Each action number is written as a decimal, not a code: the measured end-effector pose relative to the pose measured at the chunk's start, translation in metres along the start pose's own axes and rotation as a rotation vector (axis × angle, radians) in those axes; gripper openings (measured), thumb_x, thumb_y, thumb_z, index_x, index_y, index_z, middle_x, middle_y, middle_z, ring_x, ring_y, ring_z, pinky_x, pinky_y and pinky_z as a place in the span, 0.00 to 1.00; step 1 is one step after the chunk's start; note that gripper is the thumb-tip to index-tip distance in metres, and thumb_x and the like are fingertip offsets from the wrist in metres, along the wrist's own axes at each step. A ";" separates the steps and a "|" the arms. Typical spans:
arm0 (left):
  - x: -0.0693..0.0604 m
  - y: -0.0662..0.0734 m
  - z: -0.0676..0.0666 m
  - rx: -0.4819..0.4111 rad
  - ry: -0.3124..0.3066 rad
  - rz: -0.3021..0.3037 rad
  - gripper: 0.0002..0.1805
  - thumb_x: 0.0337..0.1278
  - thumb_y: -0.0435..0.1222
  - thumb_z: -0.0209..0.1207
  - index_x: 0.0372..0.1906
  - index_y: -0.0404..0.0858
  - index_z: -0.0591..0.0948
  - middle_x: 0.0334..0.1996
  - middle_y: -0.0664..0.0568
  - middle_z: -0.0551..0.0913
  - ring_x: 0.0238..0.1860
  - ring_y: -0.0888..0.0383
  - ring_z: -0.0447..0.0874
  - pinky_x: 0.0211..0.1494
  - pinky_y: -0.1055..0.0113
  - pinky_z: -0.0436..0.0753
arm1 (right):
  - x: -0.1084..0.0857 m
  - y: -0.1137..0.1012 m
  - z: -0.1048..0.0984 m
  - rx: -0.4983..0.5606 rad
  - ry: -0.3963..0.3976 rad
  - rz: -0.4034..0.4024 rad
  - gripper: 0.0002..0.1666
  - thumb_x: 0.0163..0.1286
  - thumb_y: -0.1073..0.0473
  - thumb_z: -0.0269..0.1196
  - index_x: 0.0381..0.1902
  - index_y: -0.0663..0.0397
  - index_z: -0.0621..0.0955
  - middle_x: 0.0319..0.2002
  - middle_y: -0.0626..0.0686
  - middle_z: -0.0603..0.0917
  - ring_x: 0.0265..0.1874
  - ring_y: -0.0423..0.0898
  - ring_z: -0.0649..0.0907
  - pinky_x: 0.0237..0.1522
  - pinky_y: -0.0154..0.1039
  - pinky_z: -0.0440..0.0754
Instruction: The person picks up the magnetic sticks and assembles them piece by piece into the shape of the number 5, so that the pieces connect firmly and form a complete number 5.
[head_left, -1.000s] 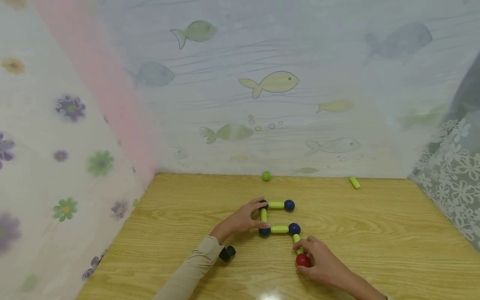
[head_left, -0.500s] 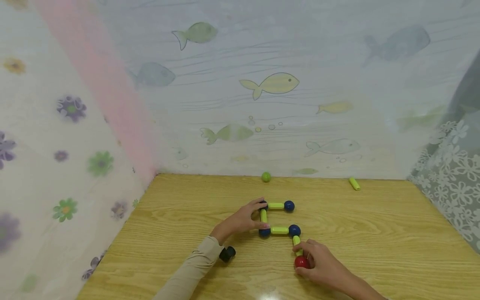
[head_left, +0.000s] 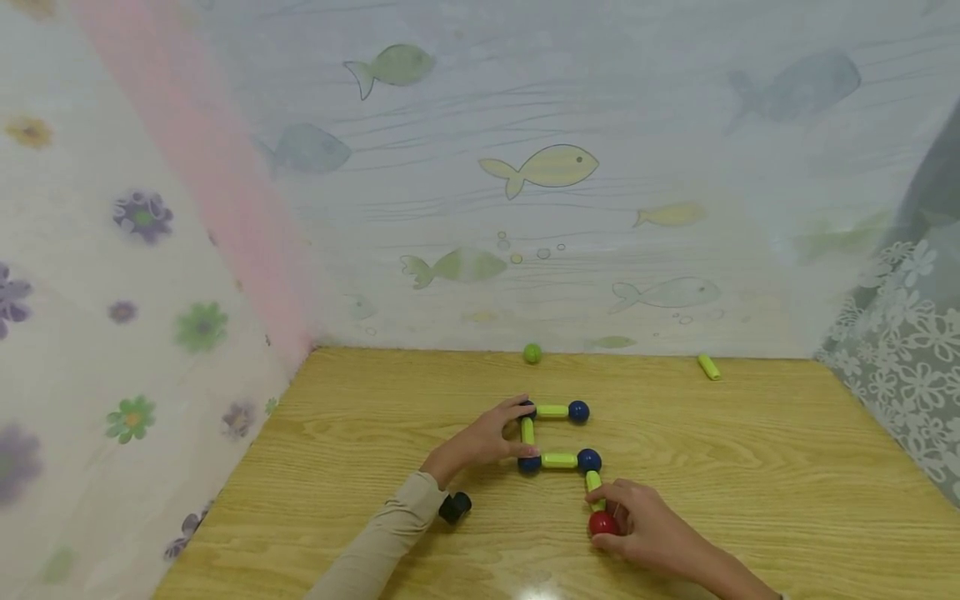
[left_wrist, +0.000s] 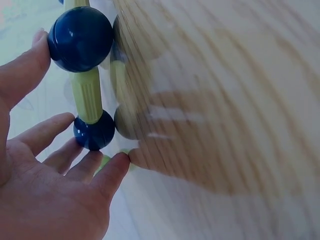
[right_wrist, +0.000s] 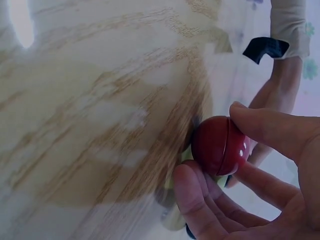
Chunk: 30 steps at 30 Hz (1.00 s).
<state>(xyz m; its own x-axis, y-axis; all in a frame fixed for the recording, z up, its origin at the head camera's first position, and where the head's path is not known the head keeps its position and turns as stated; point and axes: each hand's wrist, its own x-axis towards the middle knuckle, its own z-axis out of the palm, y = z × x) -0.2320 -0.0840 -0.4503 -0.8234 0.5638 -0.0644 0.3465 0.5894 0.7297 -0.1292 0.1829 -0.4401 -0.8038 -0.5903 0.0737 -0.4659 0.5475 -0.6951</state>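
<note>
On the table lies a toy frame of blue balls joined by yellow-green rods. My left hand (head_left: pixel 483 435) spans its left side, thumb against the near blue ball (left_wrist: pixel 81 39), fingertips at the far blue ball (left_wrist: pixel 94 130), a yellow-green rod (left_wrist: pixel 87 95) between them. From the near right blue ball (head_left: pixel 588 460) another rod (head_left: pixel 594 482) slants toward me and ends at a red ball (right_wrist: pixel 219 145). My right hand (head_left: pixel 648 527) holds that red ball between thumb and fingers, and its fingers partly cover the slanting rod. The far arm ends in a blue ball (head_left: pixel 578 411).
A green ball (head_left: pixel 532 353) sits at the table's back edge. Farther right lies a loose yellow-green rod (head_left: pixel 708 367). A black wrist mount (head_left: pixel 455 507) is beside my left sleeve (head_left: pixel 390 521). Behind the wooden table (head_left: pixel 787 467) rises a fish-patterned backdrop (head_left: pixel 637 108).
The red ball and my right hand shifted slightly toward me, then stayed put over the last half second. My left hand keeps its place on the toy frame.
</note>
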 end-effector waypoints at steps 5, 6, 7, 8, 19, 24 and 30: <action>0.002 0.001 0.000 0.020 -0.002 -0.001 0.41 0.57 0.49 0.63 0.72 0.40 0.61 0.74 0.51 0.49 0.73 0.48 0.46 0.68 0.48 0.61 | 0.000 0.002 -0.002 0.010 -0.014 -0.006 0.24 0.57 0.51 0.71 0.48 0.58 0.81 0.32 0.42 0.77 0.25 0.33 0.73 0.25 0.30 0.75; 0.002 0.001 0.000 0.019 -0.002 -0.002 0.41 0.57 0.49 0.63 0.72 0.40 0.60 0.74 0.51 0.49 0.73 0.48 0.46 0.68 0.48 0.61 | 0.000 0.002 -0.002 0.009 -0.017 -0.008 0.24 0.58 0.50 0.70 0.48 0.58 0.81 0.32 0.42 0.77 0.25 0.33 0.74 0.26 0.30 0.75; 0.002 0.000 0.000 0.019 -0.001 -0.003 0.41 0.57 0.49 0.63 0.72 0.40 0.60 0.74 0.51 0.49 0.73 0.48 0.46 0.68 0.48 0.61 | 0.000 0.003 -0.002 0.011 -0.020 -0.010 0.25 0.58 0.50 0.70 0.48 0.58 0.80 0.32 0.42 0.77 0.25 0.33 0.74 0.26 0.30 0.75; 0.002 0.000 0.000 0.016 -0.001 -0.002 0.41 0.57 0.49 0.63 0.72 0.40 0.60 0.74 0.51 0.49 0.73 0.48 0.46 0.68 0.48 0.60 | 0.001 0.003 -0.002 0.013 -0.022 -0.013 0.25 0.58 0.50 0.70 0.49 0.58 0.80 0.32 0.42 0.77 0.25 0.33 0.74 0.26 0.30 0.75; 0.003 0.000 -0.001 -0.003 -0.018 0.016 0.42 0.57 0.49 0.62 0.72 0.40 0.59 0.74 0.50 0.48 0.73 0.48 0.45 0.69 0.49 0.59 | 0.006 0.000 -0.014 0.001 -0.066 0.024 0.22 0.61 0.49 0.67 0.48 0.57 0.80 0.29 0.42 0.76 0.25 0.35 0.75 0.26 0.32 0.75; 0.003 0.000 -0.001 -0.010 -0.016 0.027 0.41 0.57 0.49 0.62 0.72 0.40 0.60 0.74 0.50 0.49 0.73 0.48 0.45 0.69 0.48 0.59 | 0.015 -0.001 -0.031 0.050 -0.020 -0.037 0.16 0.65 0.55 0.65 0.45 0.60 0.80 0.29 0.44 0.76 0.25 0.35 0.76 0.26 0.34 0.77; 0.002 0.000 -0.002 -0.021 -0.013 0.028 0.41 0.58 0.49 0.62 0.72 0.39 0.60 0.74 0.49 0.48 0.73 0.48 0.45 0.68 0.48 0.60 | 0.036 0.007 -0.053 0.048 0.071 -0.081 0.11 0.66 0.59 0.63 0.43 0.60 0.80 0.29 0.46 0.78 0.28 0.38 0.78 0.27 0.35 0.78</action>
<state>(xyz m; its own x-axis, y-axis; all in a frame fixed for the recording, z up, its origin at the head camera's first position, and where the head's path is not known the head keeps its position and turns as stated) -0.2342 -0.0841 -0.4489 -0.8077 0.5873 -0.0524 0.3597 0.5611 0.7455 -0.1808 0.1973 -0.4044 -0.7891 -0.5873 0.1801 -0.5136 0.4698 -0.7180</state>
